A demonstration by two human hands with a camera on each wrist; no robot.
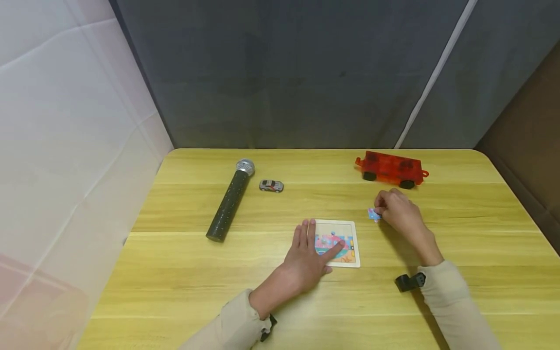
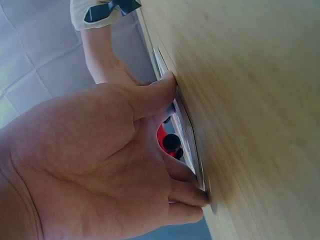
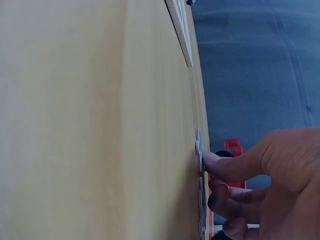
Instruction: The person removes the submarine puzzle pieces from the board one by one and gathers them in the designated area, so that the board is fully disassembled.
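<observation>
A square jigsaw puzzle tray [image 1: 336, 264] with a pale frame lies on the table, its lower part filled with colourful pieces. My left hand [image 1: 308, 262] rests on its left side with fingers extended and the thumb across the picture; in the left wrist view, the fingertips [image 2: 197, 194] come down at the tray's edge. To the right of the tray, my right hand [image 1: 399, 212] has its fingers curled at a small blue and pink puzzle piece [image 1: 373, 214]. In the right wrist view, the thumb [image 3: 220, 164] meets that piece, low at the tabletop, and more flat pieces [image 3: 201, 197] lie beside it under the fingers.
A red toy wagon [image 1: 391, 167] with black wheels stands at the back right, just beyond my right hand. A small silver toy car [image 1: 271, 185] and a black microphone [image 1: 229, 204] with a silver head lie at the left. Dark cloth [image 1: 288, 73] hangs behind the wooden table [image 1: 175, 282].
</observation>
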